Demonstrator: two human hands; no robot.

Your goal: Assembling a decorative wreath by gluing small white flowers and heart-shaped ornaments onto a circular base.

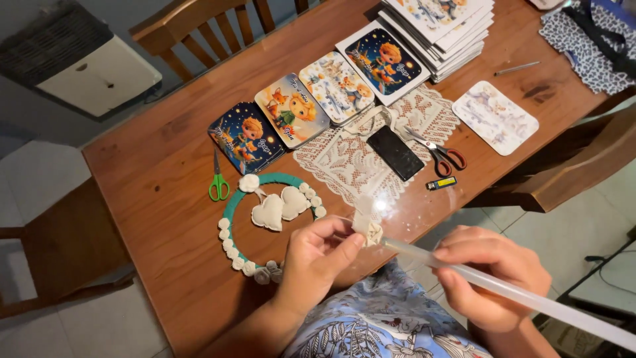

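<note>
My left hand point(318, 255) pinches a small cream fabric piece point(368, 229) between thumb and fingers at the table's near edge. My right hand point(493, 275) grips a long translucent glue stick point(530, 298), whose tip touches the fabric piece. Just left of my left hand lies a green ring wreath point(228, 209) edged with small white fabric flowers. Two cream fabric hearts point(281, 205) hang inside it.
A wooden table point(165, 192) holds green-handled scissors point(218, 182), red-handled scissors point(440, 152), a dark phone point(395, 152) on a lace doily point(344, 166), a small lighter point(442, 183), a row of illustrated cards point(291, 109), a card stack point(447, 26) and a pen point(517, 67). Wooden chairs point(199, 26) surround it.
</note>
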